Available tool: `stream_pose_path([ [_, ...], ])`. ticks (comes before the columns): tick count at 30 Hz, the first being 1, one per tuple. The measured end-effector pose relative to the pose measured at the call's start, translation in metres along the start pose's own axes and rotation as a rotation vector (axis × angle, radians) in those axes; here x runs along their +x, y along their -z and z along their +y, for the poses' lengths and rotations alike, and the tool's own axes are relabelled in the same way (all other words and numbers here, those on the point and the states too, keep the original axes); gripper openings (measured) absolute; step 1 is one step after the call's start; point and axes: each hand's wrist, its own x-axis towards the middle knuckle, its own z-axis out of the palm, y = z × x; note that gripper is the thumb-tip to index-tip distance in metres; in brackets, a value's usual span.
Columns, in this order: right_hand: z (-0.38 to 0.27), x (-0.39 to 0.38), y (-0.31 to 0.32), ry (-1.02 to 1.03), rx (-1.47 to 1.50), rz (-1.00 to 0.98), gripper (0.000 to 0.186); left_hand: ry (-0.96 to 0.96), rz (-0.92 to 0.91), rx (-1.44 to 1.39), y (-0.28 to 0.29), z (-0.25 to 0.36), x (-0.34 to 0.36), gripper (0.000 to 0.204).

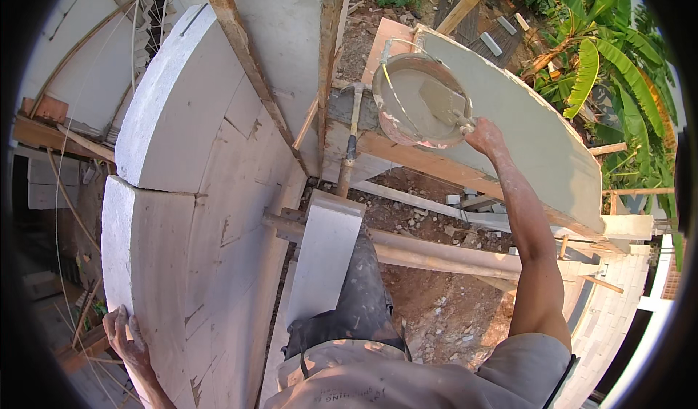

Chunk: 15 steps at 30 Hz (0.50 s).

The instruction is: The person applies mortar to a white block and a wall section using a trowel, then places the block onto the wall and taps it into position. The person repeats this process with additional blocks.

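My right hand (486,137) grips the handle of a trowel (440,102), whose blade lies in wet grey mortar inside a bucket (392,124). The bucket's thin wire handle is folded to the left side. Low on the left, my left hand (126,338) rests on the edge of a white block wall (174,213), with its fingers apart and nothing in them. Just left of the bucket lies a hammer (353,122) with a dark grip. Beside my leg, a loose white block (326,253) stands on end close to the wall.
Wooden poles (451,259) cross in front of me above rubble-strewn soil (429,307). A grey plastered wall (523,125) curves away behind the bucket. Upright timbers (251,60) lean along the block wall. Banana plants (618,67) grow at the far right.
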Motion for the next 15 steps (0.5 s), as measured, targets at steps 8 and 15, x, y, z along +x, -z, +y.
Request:
stream_pose_path([
  [8,0.005,-0.027,-0.011,-0.402,0.825,-0.231,0.034,0.045,-0.029,-0.041,-0.005,-0.002,-0.002,0.03],
  [15,-0.024,-0.11,0.045,-0.259,0.977,-0.174,0.026,0.014,0.051,-0.141,0.0,0.019,0.013,0.032],
])
